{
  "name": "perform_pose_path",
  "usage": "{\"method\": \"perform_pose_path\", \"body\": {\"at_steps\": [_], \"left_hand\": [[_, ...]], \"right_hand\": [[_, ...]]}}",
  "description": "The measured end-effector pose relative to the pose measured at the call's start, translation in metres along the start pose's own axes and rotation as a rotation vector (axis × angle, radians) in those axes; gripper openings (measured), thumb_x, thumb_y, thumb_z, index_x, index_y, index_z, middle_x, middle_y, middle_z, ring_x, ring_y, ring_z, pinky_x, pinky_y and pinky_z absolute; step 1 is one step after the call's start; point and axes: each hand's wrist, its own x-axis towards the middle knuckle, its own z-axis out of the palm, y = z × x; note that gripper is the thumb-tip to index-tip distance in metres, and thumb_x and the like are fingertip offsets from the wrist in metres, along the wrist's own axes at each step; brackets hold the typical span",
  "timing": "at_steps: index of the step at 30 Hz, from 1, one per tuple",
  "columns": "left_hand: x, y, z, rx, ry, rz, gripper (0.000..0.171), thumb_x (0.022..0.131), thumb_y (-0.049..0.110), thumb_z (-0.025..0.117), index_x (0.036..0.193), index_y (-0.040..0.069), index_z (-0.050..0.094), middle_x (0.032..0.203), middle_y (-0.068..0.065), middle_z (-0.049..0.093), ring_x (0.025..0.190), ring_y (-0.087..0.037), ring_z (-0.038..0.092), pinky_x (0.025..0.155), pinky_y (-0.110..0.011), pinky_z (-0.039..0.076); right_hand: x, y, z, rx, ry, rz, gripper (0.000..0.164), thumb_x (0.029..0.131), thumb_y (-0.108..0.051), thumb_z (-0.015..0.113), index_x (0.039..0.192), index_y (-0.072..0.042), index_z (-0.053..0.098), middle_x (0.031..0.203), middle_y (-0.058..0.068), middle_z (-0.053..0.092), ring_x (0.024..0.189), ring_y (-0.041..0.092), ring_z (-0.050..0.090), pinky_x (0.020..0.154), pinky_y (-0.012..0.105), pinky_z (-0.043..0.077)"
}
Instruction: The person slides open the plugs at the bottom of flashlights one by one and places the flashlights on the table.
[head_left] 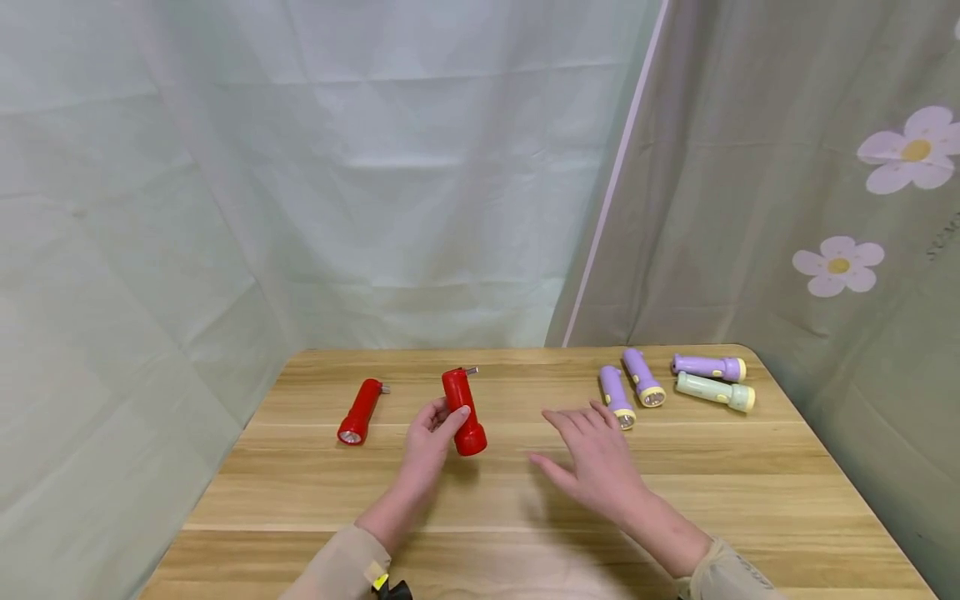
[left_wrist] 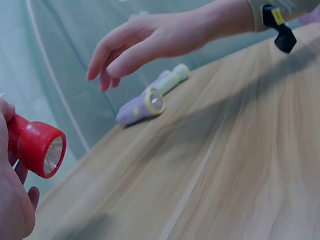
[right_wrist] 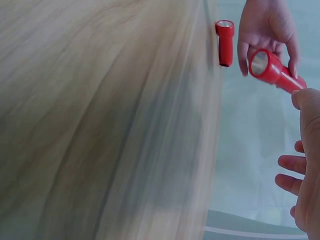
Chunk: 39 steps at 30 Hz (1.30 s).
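Observation:
My left hand grips a red flashlight by its body, held above the table with the lens end low and a small metal tip at the top. In the left wrist view the lens of this red flashlight faces right. My right hand hovers over the table with its fingers spread and nothing in them. Just beyond its fingertips lies a purple flashlight with a pale yellow head. Left of my left hand, a second red flashlight rests on the wood.
At the back right lie another purple flashlight, a third purple one and a pale green flashlight, close together. The wooden table meets a grey-green curtain along its back edge.

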Motion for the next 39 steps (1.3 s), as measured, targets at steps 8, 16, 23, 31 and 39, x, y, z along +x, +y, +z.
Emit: {"method": "perform_pose_path", "body": {"at_steps": [8, 16, 23, 31, 39], "left_hand": [[0.007, -0.001, -0.026, 0.187, -0.032, -0.012, 0.051, 0.097, 0.033, 0.071, 0.137, 0.005, 0.056, 0.124, -0.013, 0.060, 0.110, -0.028, 0.058, 0.091, -0.033, 0.053], [0.021, -0.004, -0.046, 0.365, -0.059, -0.041, 0.051, 0.097, 0.030, 0.072, 0.138, 0.002, 0.058, 0.122, -0.014, 0.062, 0.109, -0.029, 0.059, 0.092, -0.038, 0.055], [0.030, -0.003, -0.058, 0.474, -0.074, -0.040, 0.056, 0.097, 0.031, 0.072, 0.139, -0.002, 0.054, 0.119, -0.016, 0.063, 0.105, -0.029, 0.062, 0.089, -0.040, 0.056], [0.039, 0.007, -0.073, 0.680, -0.130, -0.032, 0.051, 0.098, 0.027, 0.069, 0.138, -0.002, 0.057, 0.112, -0.013, 0.066, 0.092, -0.024, 0.064, 0.081, -0.038, 0.058], [0.048, 0.018, -0.084, 0.882, -0.141, -0.017, 0.045, 0.101, 0.026, 0.066, 0.135, -0.003, 0.059, 0.096, -0.007, 0.068, 0.078, -0.018, 0.063, 0.069, -0.032, 0.055]], "right_hand": [[-0.011, 0.012, -0.002, -0.050, -0.051, -0.006, 0.068, 0.087, -0.055, 0.074, 0.136, -0.010, 0.063, 0.122, 0.006, 0.068, 0.113, 0.028, 0.060, 0.116, 0.056, 0.024], [-0.022, 0.028, -0.008, -0.086, -0.075, 0.006, 0.066, 0.086, -0.054, 0.076, 0.133, -0.010, 0.064, 0.122, 0.005, 0.066, 0.114, 0.029, 0.060, 0.113, 0.058, 0.029], [-0.033, 0.046, -0.011, -0.103, -0.102, 0.040, 0.065, 0.087, -0.054, 0.075, 0.132, -0.009, 0.065, 0.124, 0.007, 0.065, 0.116, 0.033, 0.059, 0.111, 0.058, 0.031], [-0.043, 0.061, -0.017, -0.120, -0.140, 0.099, 0.065, 0.087, -0.051, 0.075, 0.134, -0.008, 0.063, 0.127, 0.012, 0.065, 0.118, 0.038, 0.058, 0.111, 0.059, 0.029], [-0.046, 0.065, -0.022, -0.128, -0.135, 0.110, 0.064, 0.087, -0.051, 0.076, 0.132, -0.007, 0.064, 0.124, 0.013, 0.067, 0.115, 0.037, 0.060, 0.112, 0.062, 0.028]]}}
